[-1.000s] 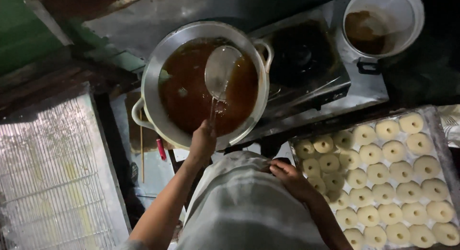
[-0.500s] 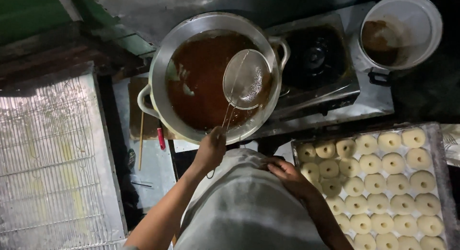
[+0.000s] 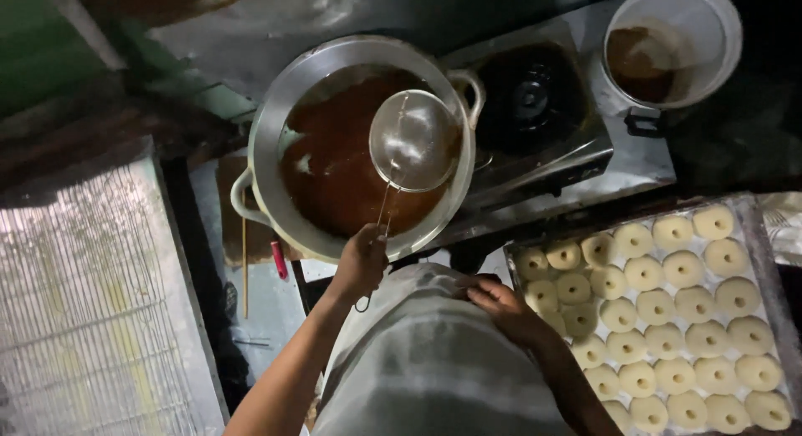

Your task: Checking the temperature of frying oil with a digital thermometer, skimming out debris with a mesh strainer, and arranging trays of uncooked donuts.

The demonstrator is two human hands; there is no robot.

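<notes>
My left hand is grasping the wire skimmer over the oil pan; my right hand is resting released on my shirt.

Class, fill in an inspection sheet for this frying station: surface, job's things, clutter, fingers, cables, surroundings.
Surface: steel stove top, one bare burner.
Job's things: wire skimmer over a large pan of dark oil; tray of raw dough rings.
Clutter: thin stick and small red item beside the pan; white bucket.
Fingers: left hand closed on the skimmer handle; right hand rests on the person's shirt, empty.
Cables: nothing seen.
Surroundings: wire rack at left; dim light.
</notes>
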